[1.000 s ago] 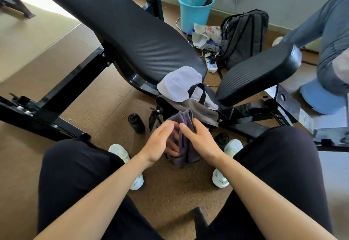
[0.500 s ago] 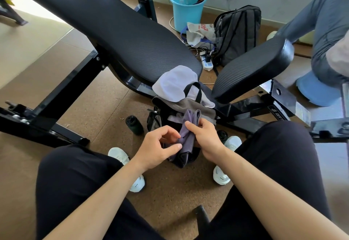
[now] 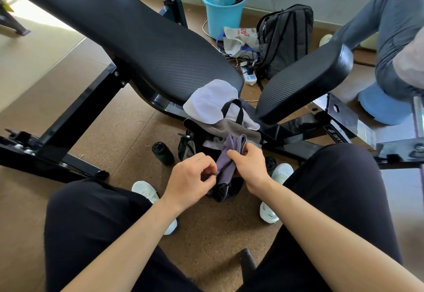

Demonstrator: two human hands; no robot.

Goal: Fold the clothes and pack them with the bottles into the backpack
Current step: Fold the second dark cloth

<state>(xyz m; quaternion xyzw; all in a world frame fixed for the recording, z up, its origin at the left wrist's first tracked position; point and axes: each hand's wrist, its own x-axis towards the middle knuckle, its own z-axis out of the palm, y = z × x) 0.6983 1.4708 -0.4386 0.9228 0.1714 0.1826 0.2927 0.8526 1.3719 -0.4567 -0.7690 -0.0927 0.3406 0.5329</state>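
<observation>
my left grip [image 3: 190,177] and right grip [image 3: 250,165] now pinch the soft purple cloth [image 3: 223,165], folded narrower than before; packing looks next.

A black padded bench [image 3: 146,46] slants across the view, a blue bucket [image 3: 223,13] standing behind it.

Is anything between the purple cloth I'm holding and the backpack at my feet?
Nothing visible. The purple cloth, held by left hand and right hand, hangs over the backpack; the white garment lies on its far side.
</observation>
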